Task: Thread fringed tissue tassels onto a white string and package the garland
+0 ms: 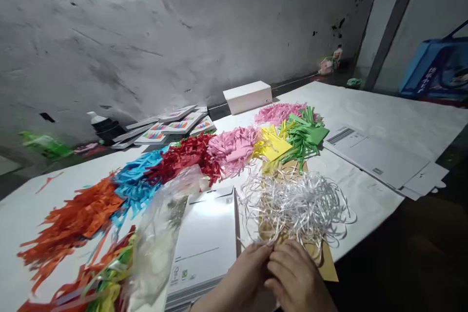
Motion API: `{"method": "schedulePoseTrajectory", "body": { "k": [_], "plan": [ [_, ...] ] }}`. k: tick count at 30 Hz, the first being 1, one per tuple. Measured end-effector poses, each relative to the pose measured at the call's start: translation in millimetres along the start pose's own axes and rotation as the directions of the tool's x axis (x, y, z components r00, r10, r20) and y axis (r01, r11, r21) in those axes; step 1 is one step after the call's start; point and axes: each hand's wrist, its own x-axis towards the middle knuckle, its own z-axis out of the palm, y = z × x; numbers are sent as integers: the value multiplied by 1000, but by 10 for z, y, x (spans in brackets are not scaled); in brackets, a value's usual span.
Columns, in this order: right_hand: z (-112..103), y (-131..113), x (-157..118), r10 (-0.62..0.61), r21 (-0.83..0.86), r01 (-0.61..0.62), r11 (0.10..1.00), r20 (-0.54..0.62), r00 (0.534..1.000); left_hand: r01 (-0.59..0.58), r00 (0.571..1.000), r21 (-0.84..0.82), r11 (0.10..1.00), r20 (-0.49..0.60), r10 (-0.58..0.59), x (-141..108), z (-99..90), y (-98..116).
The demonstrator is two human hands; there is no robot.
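Observation:
My left hand and my right hand meet at the near side of the table, fingers curled in and touching. Whatever lies between their fingertips is hidden. Just beyond them a loose tangle of thin white ribbon rests on a brown sheet of card, some strands reaching close to my fingers. Left of my hands lies a stack of flat white cartons with small print on the top one. A clear plastic bag with pale contents sits beside that stack.
Paper tassels run across the table: orange, blue, red, pink, yellow, green. Behind stand printed boxes and a white box. Flat white cartons lie right. Mixed ribbons lie front left.

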Motion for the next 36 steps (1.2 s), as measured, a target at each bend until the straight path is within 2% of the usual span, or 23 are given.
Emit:
{"method": "schedulePoseTrajectory", "body": {
  "k": [2, 5, 7, 9, 10, 12, 14, 16, 19, 21, 23, 26, 29, 36],
  "plan": [
    [-47, 179, -50, 48, -107, -44, 993, 39, 998, 59, 998, -106, 993, -19, -61, 29, -17, 10],
    [-197, 629, -144, 206, -316, -204, 926, -29, 978, 133, 989, -112, 985, -53, -139, -43, -5, 127],
    [-335, 872, -179, 288, -376, -297, 878, -81, 954, 132, 983, -102, 986, -115, -143, -102, 4, 208],
    [-471, 945, -162, 318, -396, -337, 854, -114, 941, 108, 978, -91, 990, -168, -122, -133, -6, 263],
    [-523, 911, -134, 305, -376, -322, 869, -104, 947, 95, 977, -91, 991, -185, -110, -138, -17, 280],
    [-574, 746, -62, 216, -255, -206, 945, 11, 976, 79, 975, -107, 991, -199, -99, -136, -44, 294],
    [-539, 535, -3, 104, -107, -89, 990, 135, 985, 61, 977, -161, 985, -191, -92, -135, -65, 277],
    [-435, 359, 17, 62, -27, -59, 998, 160, 985, -10, 988, -218, 976, -152, -24, -149, -62, 226],
    [-240, 199, -8, 81, -14, -80, 997, 54, 995, -92, 995, -210, 973, -63, 81, -188, 5, 107],
    [-145, 143, -29, 77, 29, -78, 997, 32, 996, -67, 996, -166, 984, -64, 57, -204, 70, 38],
    [-106, 127, -47, 100, 120, -105, 987, 47, 994, -35, 994, -168, 985, -113, 16, -201, 118, 2],
    [-132, 180, -79, 265, 233, -271, 934, 55, 963, -23, 989, -205, 978, -146, -7, -177, 131, 5],
    [-185, 264, -93, 370, 222, -377, 899, 73, 926, -24, 990, -222, 975, -140, -8, -157, 110, 24],
    [-222, 260, -6, 307, 158, -319, 935, 95, 947, 28, 988, -260, 965, -139, -66, -182, 92, 56]
  ]
}}
